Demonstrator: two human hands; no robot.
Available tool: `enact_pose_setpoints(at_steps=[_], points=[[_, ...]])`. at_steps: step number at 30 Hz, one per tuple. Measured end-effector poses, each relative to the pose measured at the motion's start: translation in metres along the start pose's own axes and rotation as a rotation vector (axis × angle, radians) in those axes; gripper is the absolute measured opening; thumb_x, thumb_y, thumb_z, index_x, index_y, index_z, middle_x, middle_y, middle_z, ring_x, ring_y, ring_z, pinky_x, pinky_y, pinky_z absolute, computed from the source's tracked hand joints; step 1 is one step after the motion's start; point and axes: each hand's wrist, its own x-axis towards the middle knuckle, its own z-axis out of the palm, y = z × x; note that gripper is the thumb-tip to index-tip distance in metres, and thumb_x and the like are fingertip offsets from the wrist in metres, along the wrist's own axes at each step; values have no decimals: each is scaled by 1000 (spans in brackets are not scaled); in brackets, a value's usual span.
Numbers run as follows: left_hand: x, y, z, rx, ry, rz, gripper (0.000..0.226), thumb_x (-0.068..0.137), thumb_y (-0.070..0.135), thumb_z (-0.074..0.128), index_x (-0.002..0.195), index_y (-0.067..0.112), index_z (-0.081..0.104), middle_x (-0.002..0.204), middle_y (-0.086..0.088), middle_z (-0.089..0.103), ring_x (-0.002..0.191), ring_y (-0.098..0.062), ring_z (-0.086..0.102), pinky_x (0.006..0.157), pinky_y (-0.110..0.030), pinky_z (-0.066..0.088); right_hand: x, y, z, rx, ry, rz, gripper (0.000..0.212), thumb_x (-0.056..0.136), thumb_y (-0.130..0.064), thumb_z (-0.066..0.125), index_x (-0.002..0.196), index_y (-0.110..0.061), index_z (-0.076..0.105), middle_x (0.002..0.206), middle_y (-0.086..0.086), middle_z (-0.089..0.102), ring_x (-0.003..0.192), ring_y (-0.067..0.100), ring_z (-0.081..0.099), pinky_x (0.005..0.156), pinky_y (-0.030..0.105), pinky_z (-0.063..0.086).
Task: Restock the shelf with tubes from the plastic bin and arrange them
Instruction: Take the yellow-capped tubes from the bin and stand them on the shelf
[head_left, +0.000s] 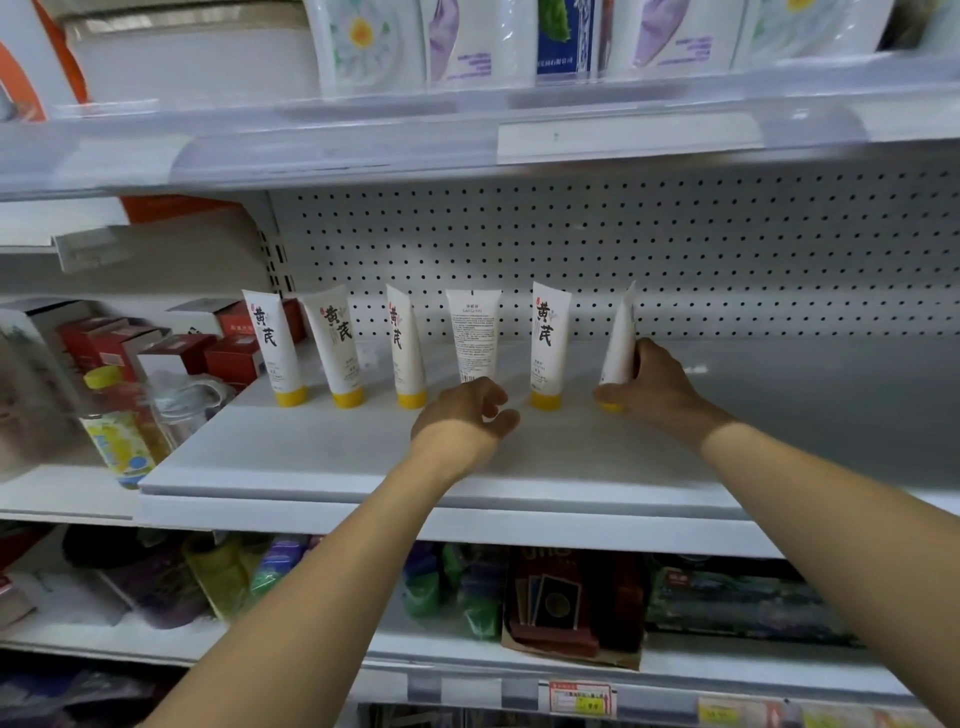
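White shelf board (322, 457) lies nearest. Over it the left hand (462, 415) curls loosely at the foot of a back-turned white plastic tube (474, 338); whether it touches, I cannot tell. Beside it the right hand (657, 387) wraps a tilted white yellow-capped tube (618, 338), cap down, last in the row. This looks like the placing step. Next: stand it upright and turn the labels forward. White perforated pegboard (727, 249) stands behind.

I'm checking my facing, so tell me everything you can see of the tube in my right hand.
The tube is white, soft-looking plastic, with a yellow cap at the bottom that is mostly hidden. It stands cap-down on the shelf, tilted slightly and turned edge-on so no label shows, at the right end of the row. The right hand grips its lower half.
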Motion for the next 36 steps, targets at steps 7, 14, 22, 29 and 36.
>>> enact_pose_setpoints(at_steps=[7, 14, 22, 29, 36], points=[[5, -4, -4, 51, -19, 10, 31, 87, 42, 60, 114, 27, 60, 105, 9, 66, 98, -15, 61, 85, -33, 52, 2, 0, 3, -16, -32, 16, 55, 72, -18, 81, 112, -6, 46, 110, 8, 54, 96, 23, 53, 74, 34, 47], [0, -12, -17, 151, -64, 44, 33, 90, 41, 58, 119, 27, 58, 114, 7, 64, 104, -16, 60, 85, -30, 49, -15, -5, -3, -56, -51, 107, 54, 75, -33, 74, 115, -8, 47, 106, 5, 57, 100, 28, 60, 67, 31, 45], [-44, -42, -43, 241, 63, 228, 32, 90, 41, 58, 118, 27, 58, 112, 8, 64, 105, -16, 59, 86, -34, 49, -108, -59, 1, -488, 82, -64, 36, 91, -33, 57, 122, -18, 49, 122, 5, 58, 107, 28, 58, 86, 36, 44], [-113, -108, -89, 247, 108, 387, 29, 91, 38, 57, 115, 23, 61, 105, 7, 64, 99, -17, 58, 81, -37, 49, -197, -114, 66, -664, 135, -335, 38, 92, -34, 52, 127, -19, 50, 125, 1, 58, 115, 25, 53, 88, 37, 34], [-187, -216, -134, 272, 70, 309, 28, 89, 40, 59, 113, 26, 60, 105, 5, 63, 98, -20, 61, 75, -38, 51, -294, -165, 176, -592, 12, -474, 29, 85, -29, 62, 111, -16, 60, 100, 6, 65, 94, 31, 61, 76, 40, 42]])
